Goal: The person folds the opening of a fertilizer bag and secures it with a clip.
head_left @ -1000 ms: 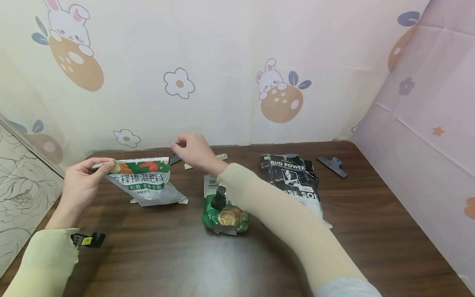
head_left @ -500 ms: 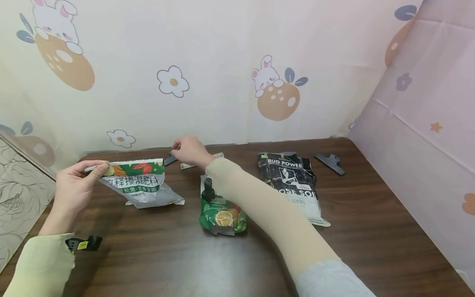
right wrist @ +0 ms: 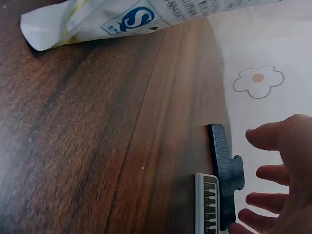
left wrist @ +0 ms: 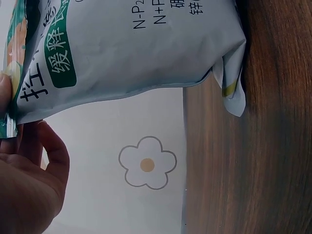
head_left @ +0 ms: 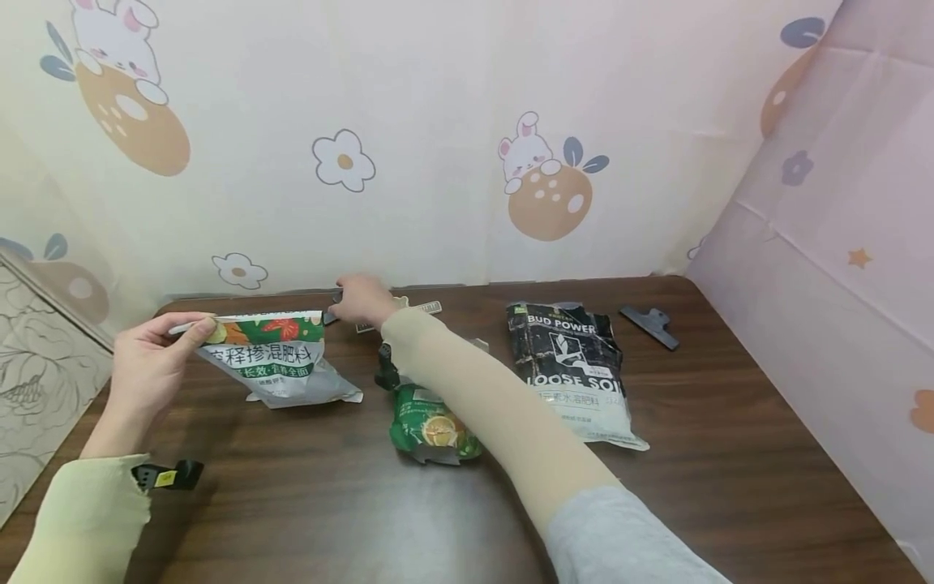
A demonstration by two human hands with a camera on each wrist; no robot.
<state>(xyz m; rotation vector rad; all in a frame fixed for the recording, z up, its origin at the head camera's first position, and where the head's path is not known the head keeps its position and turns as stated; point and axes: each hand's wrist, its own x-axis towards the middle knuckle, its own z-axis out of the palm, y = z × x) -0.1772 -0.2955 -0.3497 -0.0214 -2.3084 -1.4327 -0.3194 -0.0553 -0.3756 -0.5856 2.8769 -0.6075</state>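
The head view shows the left hand pinching the top left corner of a pale grey plastic bag with a green printed band, at the left of the table; the thumb lies across the band. The right hand reaches to the far edge, and in the right wrist view its fingers are spread and hold nothing. Just beside them lies a dark grey flat clip with a stepped tab; whether a fingertip touches it cannot be told. Against that clip lies a pale strip with a dark, comb-marked panel. The right forearm passes over a green plastic bag printed with an orange slice, near the middle. Farther right lies a black-and-white plastic soil bag, then a second dark grey clip. Beneath everything is a dark brown wood-grain table; a pale cloth with rabbit prints hangs behind.
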